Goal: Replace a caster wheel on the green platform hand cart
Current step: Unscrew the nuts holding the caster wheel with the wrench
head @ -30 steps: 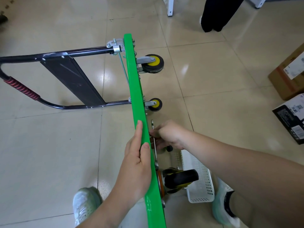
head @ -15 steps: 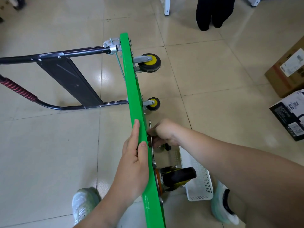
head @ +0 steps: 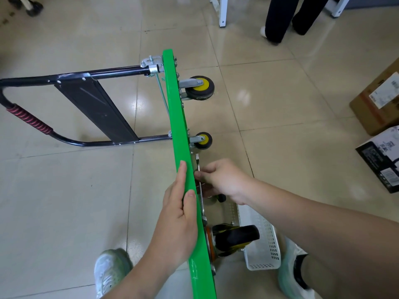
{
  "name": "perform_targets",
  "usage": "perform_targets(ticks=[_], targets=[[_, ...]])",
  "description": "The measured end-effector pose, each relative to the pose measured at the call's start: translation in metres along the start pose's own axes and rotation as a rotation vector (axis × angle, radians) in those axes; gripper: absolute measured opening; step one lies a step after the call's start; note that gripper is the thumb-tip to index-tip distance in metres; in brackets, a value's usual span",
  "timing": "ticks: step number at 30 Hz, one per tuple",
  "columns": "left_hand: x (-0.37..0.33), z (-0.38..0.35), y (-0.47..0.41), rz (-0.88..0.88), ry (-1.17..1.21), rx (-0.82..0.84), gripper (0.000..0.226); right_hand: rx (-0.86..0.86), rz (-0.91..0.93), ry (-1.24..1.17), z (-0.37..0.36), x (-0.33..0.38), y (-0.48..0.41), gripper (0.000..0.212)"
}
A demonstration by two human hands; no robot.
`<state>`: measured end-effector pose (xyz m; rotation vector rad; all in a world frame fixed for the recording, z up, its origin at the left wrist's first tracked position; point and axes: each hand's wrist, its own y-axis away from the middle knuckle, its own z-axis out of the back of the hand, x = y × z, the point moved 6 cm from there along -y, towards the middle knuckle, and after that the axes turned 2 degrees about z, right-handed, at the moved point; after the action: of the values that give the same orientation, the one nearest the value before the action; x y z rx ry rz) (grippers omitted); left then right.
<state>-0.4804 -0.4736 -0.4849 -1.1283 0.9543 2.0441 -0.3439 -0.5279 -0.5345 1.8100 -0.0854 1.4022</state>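
Note:
The green platform cart (head: 179, 126) stands on its edge on the tiled floor, its black folding handle (head: 92, 104) lying out to the left. Two yellow-hubbed casters (head: 199, 88) (head: 203, 140) stick out on the right side at the far end, and a larger black caster (head: 236, 236) sits near me. My left hand (head: 179, 219) grips the platform's top edge, thumb and fingers wrapped over it. My right hand (head: 222, 180) pinches a thin metal wrench (head: 197, 160) held flat against the underside, between the casters.
A white perforated basket (head: 263, 240) lies on the floor beside the near caster. Cardboard and black boxes (head: 380, 130) sit at the right. A person's dark trouser legs (head: 282, 18) and white furniture legs stand at the back. My shoes are on both sides of the cart.
The view has shifted a little. My hands keep the same hold on the platform edge and the wrench; the person at the back has shifted.

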Motion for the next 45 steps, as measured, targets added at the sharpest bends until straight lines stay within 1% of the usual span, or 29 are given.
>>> perform_targets(ticks=[3, 6, 9, 13, 16, 19, 22, 25, 27, 30, 35, 39, 45], targets=[[0.001, 0.000, -0.002, 0.001, -0.005, -0.011, 0.057, -0.025, 0.128, -0.025, 0.001, 0.007, 0.020, 0.010], [0.002, 0.001, -0.001, 0.002, 0.005, -0.021, 0.057, -0.055, 0.206, -0.032, 0.001, 0.004, 0.040, 0.014], [0.002, 0.001, 0.000, 0.006, 0.019, -0.030, 0.057, -0.113, 0.236, -0.047, 0.008, -0.001, 0.049, 0.018], [0.002, 0.000, 0.000, 0.005, 0.019, -0.039, 0.057, -0.124, 0.259, -0.038, 0.012, 0.003, 0.052, 0.018], [0.003, 0.000, 0.001, 0.005, 0.006, -0.038, 0.057, -0.160, 0.279, -0.087, 0.022, 0.015, 0.046, 0.016], [0.002, -0.001, 0.002, 0.004, 0.002, -0.037, 0.057, -0.175, 0.236, -0.144, 0.034, 0.025, 0.034, 0.016], [0.002, -0.001, 0.002, 0.009, 0.001, -0.025, 0.057, -0.143, 0.157, -0.077, 0.034, 0.022, 0.020, 0.014], [0.000, -0.002, 0.001, 0.006, -0.002, -0.015, 0.057, -0.128, 0.078, -0.035, 0.027, 0.013, 0.011, 0.030], [0.000, -0.002, 0.001, 0.012, 0.002, -0.011, 0.057, -0.113, 0.043, -0.059, 0.023, 0.008, 0.006, 0.033], [0.000, -0.002, 0.002, 0.014, 0.005, -0.008, 0.057, -0.071, -0.003, -0.063, 0.018, 0.001, -0.004, 0.030], [0.000, -0.001, 0.002, 0.013, 0.007, 0.006, 0.057, -0.017, -0.088, -0.067, 0.009, -0.010, -0.017, 0.033], [-0.001, 0.000, 0.003, 0.009, 0.008, 0.001, 0.057, 0.059, -0.169, -0.051, 0.004, -0.017, -0.022, 0.023], [-0.003, 0.000, 0.004, 0.006, 0.032, 0.001, 0.056, 0.079, -0.235, -0.031, -0.001, -0.030, -0.025, 0.022]])
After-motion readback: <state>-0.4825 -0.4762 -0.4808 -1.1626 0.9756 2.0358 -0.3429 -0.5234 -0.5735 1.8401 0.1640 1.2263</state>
